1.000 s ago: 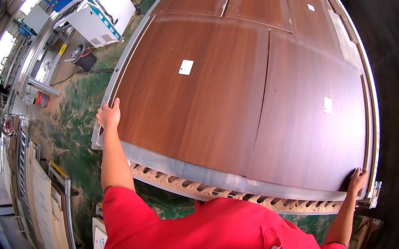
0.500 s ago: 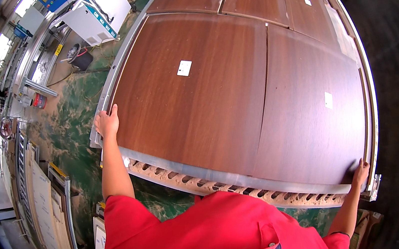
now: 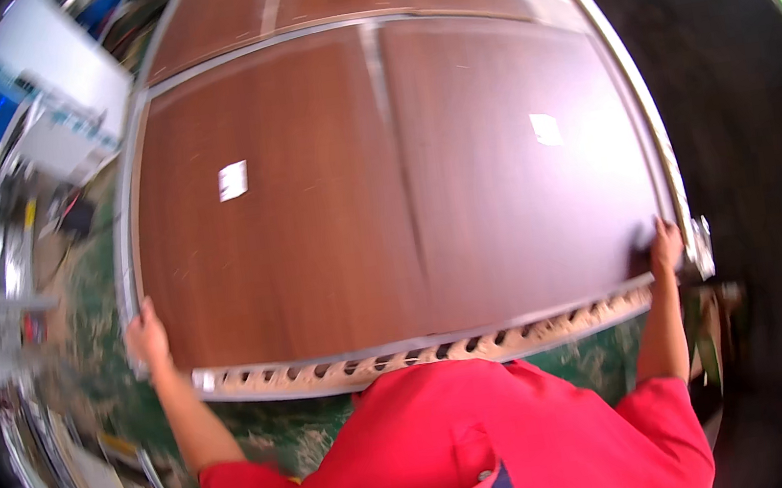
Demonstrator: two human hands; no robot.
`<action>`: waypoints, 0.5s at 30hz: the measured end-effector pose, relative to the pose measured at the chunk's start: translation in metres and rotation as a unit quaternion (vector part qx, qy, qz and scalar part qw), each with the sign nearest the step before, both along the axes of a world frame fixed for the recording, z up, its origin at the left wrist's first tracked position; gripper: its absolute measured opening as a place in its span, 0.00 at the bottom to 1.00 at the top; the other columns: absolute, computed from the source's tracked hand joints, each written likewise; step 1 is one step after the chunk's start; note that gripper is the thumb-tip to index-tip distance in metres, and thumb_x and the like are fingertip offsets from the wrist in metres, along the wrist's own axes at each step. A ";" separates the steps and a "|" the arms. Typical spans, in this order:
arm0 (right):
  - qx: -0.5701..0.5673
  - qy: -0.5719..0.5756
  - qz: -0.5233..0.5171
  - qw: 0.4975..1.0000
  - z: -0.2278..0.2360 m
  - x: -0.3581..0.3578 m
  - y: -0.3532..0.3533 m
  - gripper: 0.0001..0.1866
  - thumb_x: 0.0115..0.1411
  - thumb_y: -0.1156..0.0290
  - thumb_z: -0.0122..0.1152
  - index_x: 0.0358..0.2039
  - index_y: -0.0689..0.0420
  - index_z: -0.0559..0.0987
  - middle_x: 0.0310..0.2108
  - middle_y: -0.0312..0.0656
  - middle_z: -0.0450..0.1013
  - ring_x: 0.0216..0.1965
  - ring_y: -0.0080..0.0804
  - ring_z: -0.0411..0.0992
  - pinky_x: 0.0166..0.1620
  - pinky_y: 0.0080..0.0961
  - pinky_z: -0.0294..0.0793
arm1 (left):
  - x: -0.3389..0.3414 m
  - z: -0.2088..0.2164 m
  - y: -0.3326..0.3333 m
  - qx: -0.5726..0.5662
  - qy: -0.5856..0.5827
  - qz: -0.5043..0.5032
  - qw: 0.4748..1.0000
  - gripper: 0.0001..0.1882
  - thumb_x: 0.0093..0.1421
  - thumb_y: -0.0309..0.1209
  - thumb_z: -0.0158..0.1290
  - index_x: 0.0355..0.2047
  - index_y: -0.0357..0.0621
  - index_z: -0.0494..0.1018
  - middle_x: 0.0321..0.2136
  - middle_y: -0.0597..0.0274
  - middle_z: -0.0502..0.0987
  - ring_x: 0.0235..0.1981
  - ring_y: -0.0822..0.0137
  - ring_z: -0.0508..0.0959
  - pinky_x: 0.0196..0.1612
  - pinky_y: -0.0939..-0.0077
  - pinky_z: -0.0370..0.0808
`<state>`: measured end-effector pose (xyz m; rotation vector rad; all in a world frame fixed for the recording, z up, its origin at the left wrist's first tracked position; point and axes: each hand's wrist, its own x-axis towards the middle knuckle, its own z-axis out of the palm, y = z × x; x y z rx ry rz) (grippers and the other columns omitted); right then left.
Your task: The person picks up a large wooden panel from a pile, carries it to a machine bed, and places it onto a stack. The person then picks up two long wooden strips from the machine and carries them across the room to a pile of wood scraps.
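On metal-edged bed (image 3: 123, 250) — with brown panels (image 3: 285, 228) parted, labelled, none lifted clear.
Rests left hand (image 3: 148, 337) and right hand (image 3: 665, 247) by outer edges — cannot tell whether pinching.

Off to the left stands a white cabinet (image 3: 69, 138); near it, a dark bucket (image 3: 79, 216); streaky green floor (image 3: 93, 293) below.

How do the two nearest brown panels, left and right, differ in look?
The left panel looks reddish brown with little shine, whereas the right panel looks greyer, with a bright glare toward its outer side. The left panel's white label stands out, while the right panel's white label blends into the sheen. Both lie flat and bear one label.
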<state>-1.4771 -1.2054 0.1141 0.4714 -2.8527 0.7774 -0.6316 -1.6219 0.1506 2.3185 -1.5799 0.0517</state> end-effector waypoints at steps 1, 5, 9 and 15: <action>0.013 -0.011 -0.009 1.000 -0.001 -0.006 0.000 0.27 0.54 0.50 0.57 0.38 0.65 0.77 0.34 0.53 0.75 0.38 0.47 0.73 0.44 0.37 0.68 | 0.021 -0.011 0.000 -0.015 -0.022 -0.002 1.000 0.36 0.54 0.61 0.44 0.24 0.32 0.76 0.24 0.42 0.76 0.28 0.44 0.75 0.32 0.53 0.69; -0.005 0.017 -0.018 1.000 0.010 -0.001 0.016 0.27 0.52 0.51 0.59 0.35 0.67 0.75 0.31 0.55 0.75 0.36 0.48 0.73 0.42 0.36 0.69 | 0.027 0.004 0.000 0.050 -0.064 0.038 0.996 0.37 0.55 0.63 0.41 0.31 0.34 0.76 0.32 0.41 0.75 0.37 0.45 0.74 0.41 0.53 0.68; -0.023 0.031 -0.007 0.999 0.021 0.009 0.022 0.23 0.53 0.57 0.60 0.36 0.68 0.75 0.34 0.57 0.74 0.37 0.49 0.73 0.43 0.36 0.69 | 0.022 0.022 0.003 0.075 -0.059 0.039 0.995 0.36 0.55 0.63 0.41 0.34 0.36 0.75 0.36 0.43 0.75 0.41 0.45 0.73 0.45 0.55 0.67; 0.062 0.064 -0.037 0.995 0.030 0.050 0.011 0.28 0.53 0.58 0.59 0.51 0.60 0.68 0.51 0.52 0.65 0.56 0.47 0.59 0.58 0.39 0.55 | 0.040 0.012 0.011 0.029 -0.002 -0.011 1.000 0.33 0.56 0.58 0.45 0.44 0.38 0.72 0.42 0.45 0.73 0.45 0.46 0.71 0.50 0.56 0.65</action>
